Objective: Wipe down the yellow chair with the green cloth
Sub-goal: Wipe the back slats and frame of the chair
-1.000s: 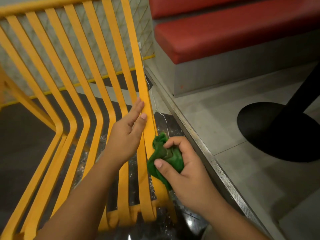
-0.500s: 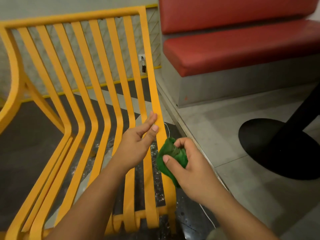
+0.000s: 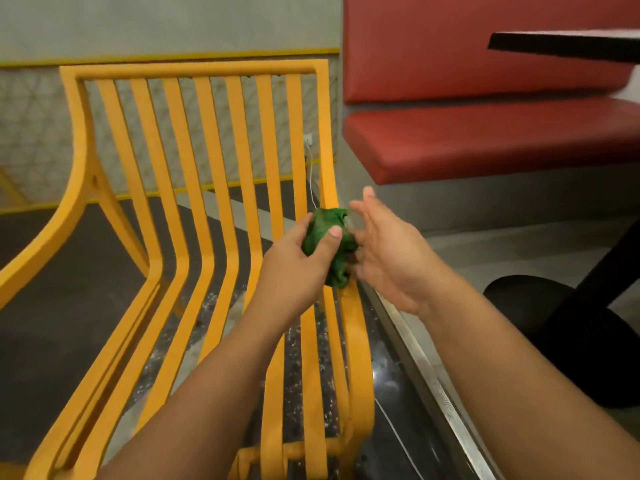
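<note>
The yellow chair [image 3: 207, 209] with slatted back and seat fills the left and middle of the view. A bunched green cloth [image 3: 325, 233] is held above the chair's right edge, where back meets seat. My left hand [image 3: 294, 261] grips the cloth with thumb on top. My right hand [image 3: 388, 251] is just right of the cloth with fingers spread, its fingertips blurred and close to the cloth; contact is unclear.
A red padded bench [image 3: 485, 140] stands at the right rear. A black table top [image 3: 568, 46] and its round base [image 3: 554, 341] are at the far right. A metal floor strip [image 3: 433, 382] runs beside the chair. A white cable [image 3: 311, 174] hangs behind the chair.
The cloth has passed from my right hand to my left hand. My right hand has opened beside it. The view has tilted up, showing the chair's top rail.
</note>
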The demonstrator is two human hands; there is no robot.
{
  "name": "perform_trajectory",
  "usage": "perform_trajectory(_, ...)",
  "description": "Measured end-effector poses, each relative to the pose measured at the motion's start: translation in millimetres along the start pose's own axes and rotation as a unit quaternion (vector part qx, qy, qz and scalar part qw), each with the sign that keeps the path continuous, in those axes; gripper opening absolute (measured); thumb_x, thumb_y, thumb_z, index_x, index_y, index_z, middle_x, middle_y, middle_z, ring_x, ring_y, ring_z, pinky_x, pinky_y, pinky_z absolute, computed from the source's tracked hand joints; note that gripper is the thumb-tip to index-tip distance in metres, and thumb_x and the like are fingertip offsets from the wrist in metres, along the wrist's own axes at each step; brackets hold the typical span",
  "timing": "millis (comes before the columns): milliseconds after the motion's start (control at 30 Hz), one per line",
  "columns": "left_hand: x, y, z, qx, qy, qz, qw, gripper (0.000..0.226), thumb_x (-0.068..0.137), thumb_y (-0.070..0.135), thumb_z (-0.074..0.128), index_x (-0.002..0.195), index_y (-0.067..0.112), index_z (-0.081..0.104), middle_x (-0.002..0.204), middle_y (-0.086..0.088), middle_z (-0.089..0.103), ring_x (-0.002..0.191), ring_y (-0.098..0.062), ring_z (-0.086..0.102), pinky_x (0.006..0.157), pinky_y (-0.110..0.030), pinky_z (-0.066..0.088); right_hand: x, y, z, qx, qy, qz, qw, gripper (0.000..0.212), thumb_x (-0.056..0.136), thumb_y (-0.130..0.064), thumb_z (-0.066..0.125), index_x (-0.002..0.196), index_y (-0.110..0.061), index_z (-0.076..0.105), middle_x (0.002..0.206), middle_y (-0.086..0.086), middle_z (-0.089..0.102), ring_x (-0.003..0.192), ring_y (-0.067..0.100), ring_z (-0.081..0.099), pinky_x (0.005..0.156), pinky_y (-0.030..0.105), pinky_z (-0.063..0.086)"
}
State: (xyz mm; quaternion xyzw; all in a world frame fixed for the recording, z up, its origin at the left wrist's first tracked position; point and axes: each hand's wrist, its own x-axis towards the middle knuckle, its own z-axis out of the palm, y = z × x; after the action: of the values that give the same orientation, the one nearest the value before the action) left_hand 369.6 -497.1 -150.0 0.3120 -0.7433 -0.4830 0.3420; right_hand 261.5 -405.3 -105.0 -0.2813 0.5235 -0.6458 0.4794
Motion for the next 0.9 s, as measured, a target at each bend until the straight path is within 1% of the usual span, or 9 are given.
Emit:
perform_trajectory(67,5,-5,1,-0.011,-0.009,-0.013,1.0,0.03,0.094,0.049,0.06,0.123,0.042,0.061,0.106,0.017,0.071,0.098,0.001,0.068,0.088,-0.036,0.059,1,-1,-5,-0.032,-0.002,0.007,0.999,0.038,0.105,-0.054,0.034,0.128,-0.032,0.054,0.135,0.009,0.063,0.123,0.031,0.062,0.105,0.043,0.05)
perform_trajectory(133,7,-12,3,-0.002,-0.028,-0.02,0.999,0.036,0.097,0.041,0.059,0.132,0.037,0.059,0.112,0.013,0.071,0.103,-0.006,0.068,0.091,-0.042,0.058,5,2,-18,-0.111,0.068,-0.021,0.991,0.043,0.106,-0.042,0.044,0.147,-0.029,0.042,0.136,0.009,0.061,0.102,0.03,0.07,0.083,0.041,0.06)
perform_trajectory(200,7,-18,5,0.02,-0.037,-0.011,0.999,0.041,0.1,0.031,0.057,0.141,0.034,0.053,0.121,0.013,0.067,0.11,-0.007,0.064,0.097,-0.04,0.055,7,8,-33,-0.211,0.143,-0.088,0.963,0.025,0.104,-0.026,0.053,0.128,-0.027,0.058,0.118,0.006,0.071,0.069,0.02,0.067,0.057,0.036,0.053)
perform_trajectory(300,17,-20,6,0.079,-0.061,0.032,0.994,0.05,0.101,0.025,0.054,0.148,0.035,0.042,0.137,0.01,0.055,0.125,-0.011,0.053,0.105,-0.035,0.048,9,24,-50,-0.246,0.188,-0.099,0.946,0.018,0.102,-0.01,0.051,0.103,-0.022,0.065,0.098,0.002,0.075,0.057,0.015,0.056,0.051,0.03,0.043)
perform_trajectory(433,50,-20,16,0.193,-0.05,0.078,0.977,0.04,0.103,0.019,0.046,0.141,0.029,0.053,0.136,0.003,0.052,0.125,-0.015,0.049,0.093,-0.018,0.034,11,45,-51,-0.276,0.171,-0.062,0.944,0.02,0.103,-0.008,0.048,0.101,-0.022,0.062,0.094,0.0,0.071,0.067,0.015,0.06,0.06,0.033,0.048)
perform_trajectory(633,34,-29,11,0.208,-0.095,0.153,0.961,0.039,0.094,0.044,0.063,0.129,0.029,0.063,0.121,0.007,0.056,0.112,-0.009,0.053,0.094,-0.026,0.043,14,56,-52,-0.277,0.184,-0.053,0.942,0.022,0.1,-0.004,0.049,0.097,-0.024,0.057,0.093,0.002,0.069,0.07,0.014,0.063,0.067,0.038,0.047)
perform_trajectory(700,30,-35,11,0.18,-0.075,0.17,0.966,0.034,0.093,0.041,0.066,0.125,0.028,0.066,0.118,0.009,0.059,0.11,-0.007,0.054,0.094,-0.025,0.043,15,54,-54,-0.277,0.192,-0.058,0.94,0.022,0.099,-0.004,0.048,0.096,-0.024,0.055,0.095,0.005,0.068,0.07,0.015,0.062,0.069,0.04,0.047)
perform_trajectory(800,53,-43,8,0.185,-0.015,0.142,0.972,0.031,0.096,0.036,0.062,0.125,0.026,0.066,0.122,0.003,0.059,0.11,-0.01,0.054,0.096,-0.028,0.043,22,53,-48,-0.302,0.188,-0.07,0.932,0.018,0.101,-0.011,0.049,0.097,-0.027,0.055,0.102,0.004,0.067,0.078,0.014,0.062,0.076,0.044,0.052)
perform_trajectory(900,78,-61,-15,0.157,0.035,0.032,0.986,0.032,0.097,0.035,0.062,0.128,0.026,0.063,0.122,-0.002,0.064,0.107,-0.016,0.059,0.091,-0.033,0.052,34,52,-36,-0.363,0.175,-0.09,0.911,0.014,0.102,-0.023,0.05,0.114,-0.028,0.057,0.111,-0.002,0.063,0.094,0.013,0.06,0.088,0.042,0.052)
